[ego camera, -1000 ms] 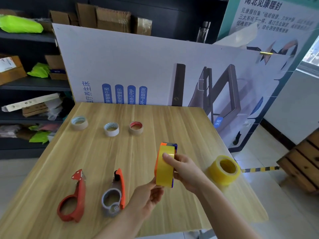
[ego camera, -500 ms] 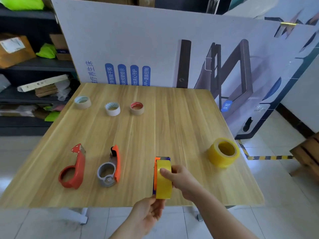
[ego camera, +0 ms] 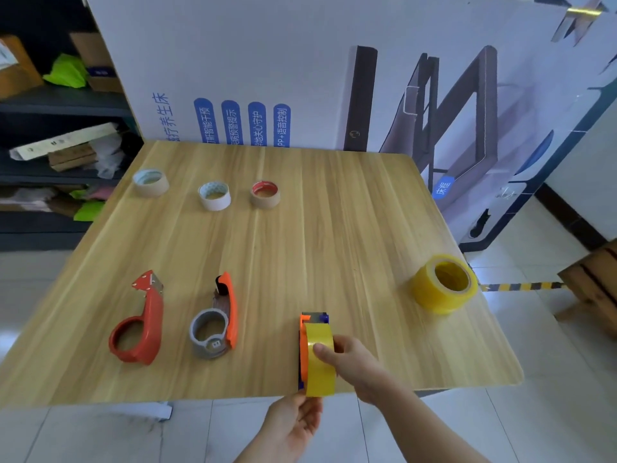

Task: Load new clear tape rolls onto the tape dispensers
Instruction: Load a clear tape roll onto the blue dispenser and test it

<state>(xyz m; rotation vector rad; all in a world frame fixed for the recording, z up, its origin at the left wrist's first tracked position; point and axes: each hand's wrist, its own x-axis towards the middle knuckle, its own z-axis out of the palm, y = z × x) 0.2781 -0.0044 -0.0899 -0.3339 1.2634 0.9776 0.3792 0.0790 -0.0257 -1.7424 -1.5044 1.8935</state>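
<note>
Dispenser point(ego camera: 303, 346) at the table's point(ego camera: 300, 248) near edge, set on edge, long axis running away from me, cutter end pointing far. My right hand point(ego camera: 352, 362) curls round its yellow roll point(ego camera: 319, 372), thumb across the face; my left hand point(ego camera: 293, 426) pinches the lower end (no label legible there). The board point(ego camera: 267, 61) behind reads "语音控制".

Broad lane of tabletop point(ego camera: 334, 235) is left between the grey-orange dispenser point(ego camera: 217, 324) and the yellow roll point(ego camera: 440, 284). Its near end is taken up by the loaded dispenser point(ego camera: 319, 375), held at the edge. The near-left is occupied by the red dispenser point(ego camera: 137, 329). The far-left is lined by three small rolls point(ego camera: 214, 195). The far edge is closed off by an upright printed board point(ego camera: 300, 61).
</note>
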